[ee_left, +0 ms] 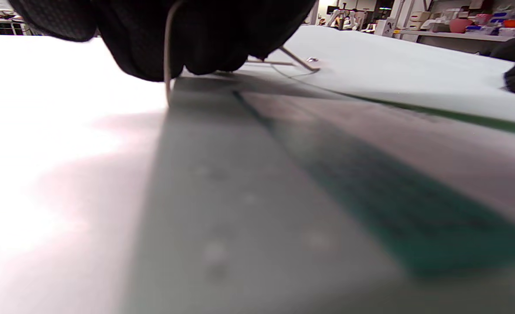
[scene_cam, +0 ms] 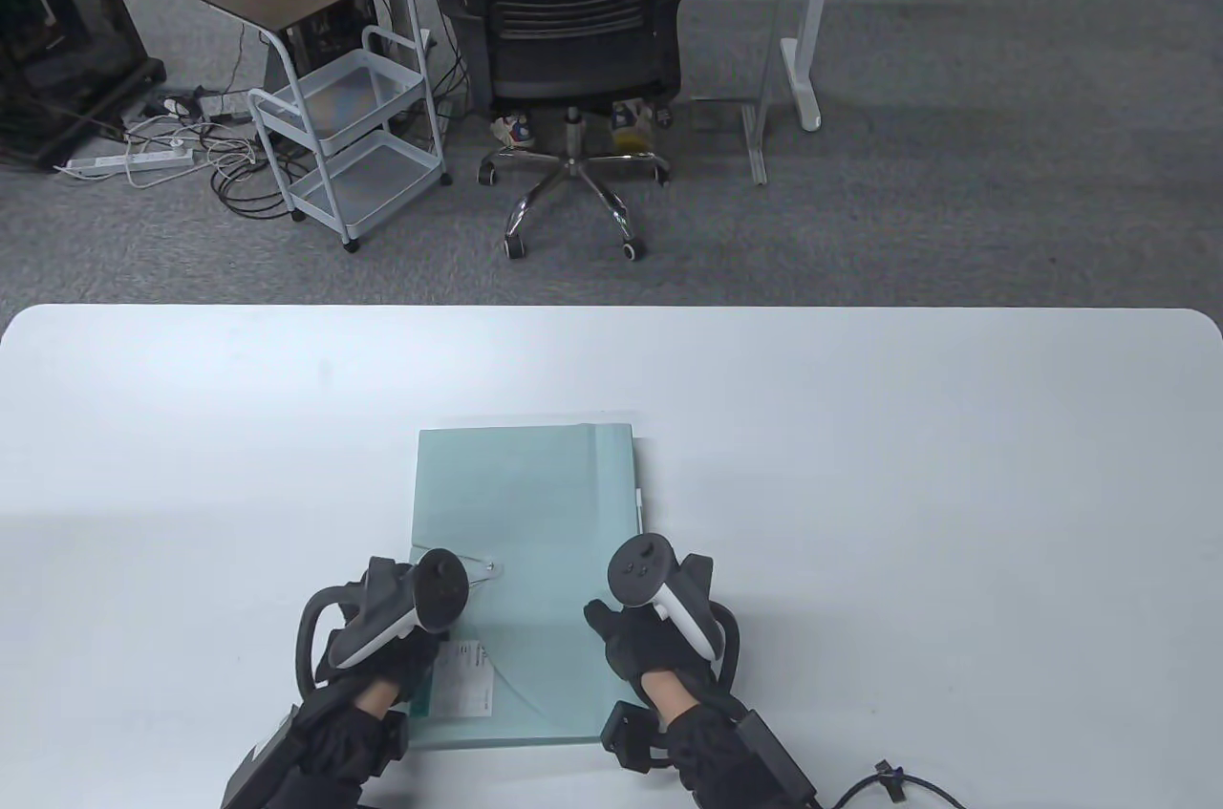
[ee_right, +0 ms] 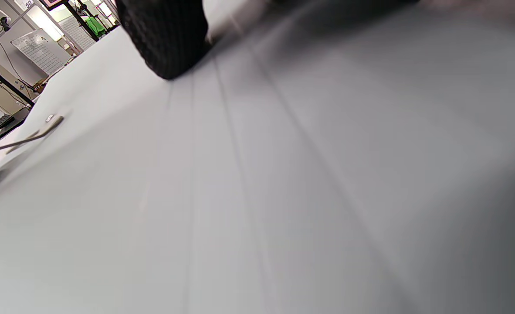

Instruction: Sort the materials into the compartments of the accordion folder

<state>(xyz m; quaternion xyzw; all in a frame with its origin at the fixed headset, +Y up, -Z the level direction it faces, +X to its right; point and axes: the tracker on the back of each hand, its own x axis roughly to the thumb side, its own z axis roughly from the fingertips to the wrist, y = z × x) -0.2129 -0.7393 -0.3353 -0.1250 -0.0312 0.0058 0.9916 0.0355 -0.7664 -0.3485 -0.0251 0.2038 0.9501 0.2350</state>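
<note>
A pale green accordion folder [scene_cam: 525, 513] lies flat and closed on the white table [scene_cam: 191, 465], with a white label [scene_cam: 463, 680] near its lower left corner. My left hand [scene_cam: 401, 656] sits at the folder's left edge. In the left wrist view its fingers [ee_left: 205, 43] pinch the thin elastic closure cord [ee_left: 167, 74], which runs to the clasp [ee_left: 312, 59] on the flap. My right hand [scene_cam: 631, 647] rests on the folder's lower right part. In the right wrist view one finger [ee_right: 166, 39] presses on the folder surface [ee_right: 283, 174]. No loose materials are in view.
The table's far edge [scene_cam: 611, 309] borders grey carpet. Beyond it stand a black office chair [scene_cam: 573, 35] and a white cart [scene_cam: 344, 131]. A black cable [scene_cam: 898, 780] trails from my right wrist at the near edge.
</note>
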